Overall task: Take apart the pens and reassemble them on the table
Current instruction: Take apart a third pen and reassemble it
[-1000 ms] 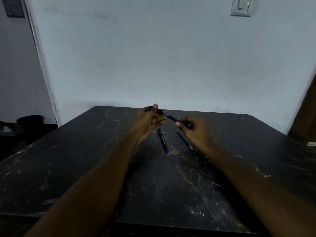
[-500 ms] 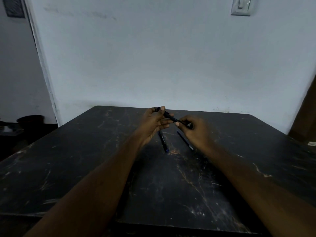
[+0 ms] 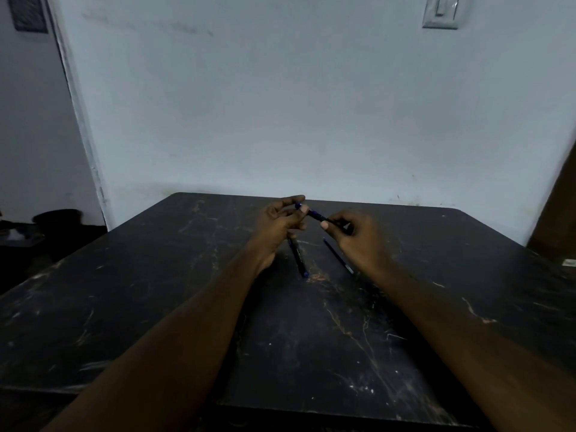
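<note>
both hands up over the dark bench (image 3: 156,307): left hand (image 3: 279,220) and right hand (image 3: 358,233) fingers pinch opposite ends of one pen (image 3: 313,213). second pen (image 3: 298,257) and thin refill (image 3: 338,256) lie on the bench below.

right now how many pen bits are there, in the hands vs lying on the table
held pen, pinched between left hand and right hand: 1
thick dark pen lying on the table: 1
thin dark piece lying beside it, perhaps a refill: 1
total: 3
</note>
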Available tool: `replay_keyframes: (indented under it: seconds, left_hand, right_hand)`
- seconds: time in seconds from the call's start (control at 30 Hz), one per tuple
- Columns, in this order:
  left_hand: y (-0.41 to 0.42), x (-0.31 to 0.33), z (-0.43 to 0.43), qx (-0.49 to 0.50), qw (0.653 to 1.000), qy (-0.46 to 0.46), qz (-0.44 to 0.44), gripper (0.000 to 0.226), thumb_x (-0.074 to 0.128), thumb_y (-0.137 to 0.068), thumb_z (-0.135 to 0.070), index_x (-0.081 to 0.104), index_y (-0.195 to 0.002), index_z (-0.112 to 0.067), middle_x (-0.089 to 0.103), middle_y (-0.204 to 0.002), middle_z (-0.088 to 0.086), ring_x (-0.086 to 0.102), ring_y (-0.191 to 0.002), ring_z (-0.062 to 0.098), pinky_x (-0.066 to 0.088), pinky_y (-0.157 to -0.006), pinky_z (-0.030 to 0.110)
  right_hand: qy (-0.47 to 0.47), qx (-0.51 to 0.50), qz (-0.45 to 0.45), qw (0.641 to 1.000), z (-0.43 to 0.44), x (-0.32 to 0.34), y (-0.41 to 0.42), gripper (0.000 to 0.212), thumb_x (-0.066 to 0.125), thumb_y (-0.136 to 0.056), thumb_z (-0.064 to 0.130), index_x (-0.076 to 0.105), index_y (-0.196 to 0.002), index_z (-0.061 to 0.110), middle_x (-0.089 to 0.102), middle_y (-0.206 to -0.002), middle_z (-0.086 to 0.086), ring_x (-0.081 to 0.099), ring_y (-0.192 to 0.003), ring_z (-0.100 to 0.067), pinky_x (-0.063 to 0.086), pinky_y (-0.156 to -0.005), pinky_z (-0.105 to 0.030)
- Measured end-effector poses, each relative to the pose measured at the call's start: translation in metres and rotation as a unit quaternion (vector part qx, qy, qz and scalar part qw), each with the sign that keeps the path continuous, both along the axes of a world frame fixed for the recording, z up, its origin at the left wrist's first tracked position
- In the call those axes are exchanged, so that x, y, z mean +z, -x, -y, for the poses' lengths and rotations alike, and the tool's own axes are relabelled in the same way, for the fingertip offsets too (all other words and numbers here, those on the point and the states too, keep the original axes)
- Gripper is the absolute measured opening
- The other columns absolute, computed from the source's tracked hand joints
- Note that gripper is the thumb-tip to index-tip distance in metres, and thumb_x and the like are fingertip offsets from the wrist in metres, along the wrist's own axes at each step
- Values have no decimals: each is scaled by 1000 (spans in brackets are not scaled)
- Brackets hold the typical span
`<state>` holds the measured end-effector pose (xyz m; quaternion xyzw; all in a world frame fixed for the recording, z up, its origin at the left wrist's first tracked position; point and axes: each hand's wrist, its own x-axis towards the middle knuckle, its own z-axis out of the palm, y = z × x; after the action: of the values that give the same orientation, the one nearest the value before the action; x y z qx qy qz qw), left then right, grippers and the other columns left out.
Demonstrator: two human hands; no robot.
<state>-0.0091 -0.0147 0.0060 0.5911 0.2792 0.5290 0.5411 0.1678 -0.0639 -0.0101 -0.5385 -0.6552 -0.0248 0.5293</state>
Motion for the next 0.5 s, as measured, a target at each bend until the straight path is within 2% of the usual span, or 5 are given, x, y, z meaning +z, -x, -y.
replay_keyframes:
  seconds: [0.13, 0.2, 0.3, 0.5]
  left_hand:
    - [-2, 0, 0, -3, 999, 30, 33, 22, 67, -88, -35, 74, -105, -24, 73, -99, -5, 63, -69, 10, 43, -63, 28]
    - [-2, -1, -3, 3, 999, 38, 38, 23, 68, -86, -36, 76, -102, -22, 71, -90, -9, 58, -66, 7, 42, -61, 27]
    - [-1, -5, -6, 6, 998, 45, 34, 25, 70, -85, -35, 75, -101, -17, 65, -81, -10, 54, -66, 6, 42, -62, 26]
    - [1, -10, -9, -10, 998, 59, 33, 19, 66, -89, -26, 73, -103, -15, 65, -87, -4, 53, -66, 5, 37, -63, 24]
  right_hand:
    - [-2, 5, -14, 1000, 0, 1, 0, 16, 68, -83, 40, 72, -86, 25, 67, -78, 10, 61, -72, -9, 43, -61, -28]
    - [-1, -1, -12, 1000, 1, 1, 0, 14, 70, -82, 40, 72, -85, 26, 66, -78, 12, 59, -73, -6, 40, -60, -25]
    - [11, -13, -18, 1000, 0, 0, 1, 8, 73, -80, 34, 71, -82, 26, 66, -78, 10, 59, -73, -7, 40, -60, -25]
    - [14, -37, -14, 999, 1, 2, 4, 8, 74, -79, 32, 70, -75, 27, 62, -70, 14, 57, -68, -3, 40, -56, -26]
